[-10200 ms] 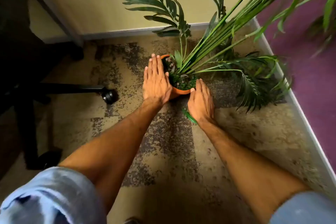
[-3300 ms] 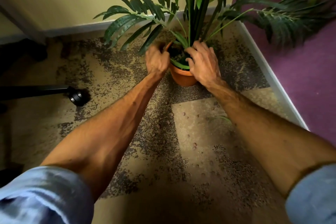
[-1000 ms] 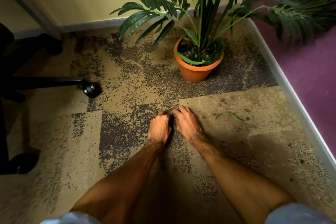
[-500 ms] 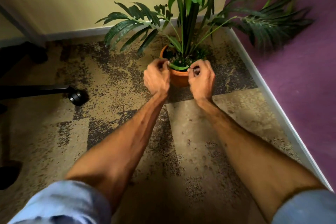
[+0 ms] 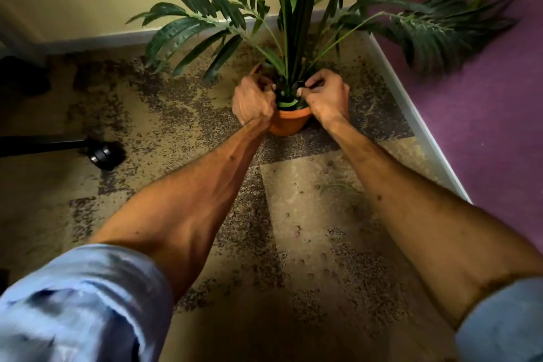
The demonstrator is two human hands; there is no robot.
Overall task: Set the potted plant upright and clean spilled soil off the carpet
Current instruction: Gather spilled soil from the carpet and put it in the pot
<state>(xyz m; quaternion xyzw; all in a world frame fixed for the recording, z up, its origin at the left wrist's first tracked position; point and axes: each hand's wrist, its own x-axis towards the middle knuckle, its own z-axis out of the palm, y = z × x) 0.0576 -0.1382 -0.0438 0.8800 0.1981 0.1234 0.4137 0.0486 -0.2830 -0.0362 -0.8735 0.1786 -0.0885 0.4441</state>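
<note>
The terracotta pot (image 5: 289,123) stands upright on the patterned carpet in the corner, and the palm-like plant (image 5: 296,38) rises from it. Just above the pot's left rim, my left hand (image 5: 252,100) is curled into a fist. My right hand (image 5: 326,97) hovers over the right rim with thumb and fingers pinched together. Both hands are closed on soil gathered from the floor; the soil itself is hidden inside the fingers. Small brown soil pellets (image 5: 296,231) lie scattered on the carpet between my forearms.
A black office-chair leg with its caster (image 5: 102,154) reaches in from the left. A white baseboard (image 5: 417,123) and purple wall (image 5: 484,97) close off the right side, and a yellow wall stands behind. A fallen green leaf (image 5: 338,186) lies on the carpet near my right forearm.
A second ago both hands were down on the carpet, bunched together over the pellets. They have since lifted, moved forward and now hang closed over the pot's top.
</note>
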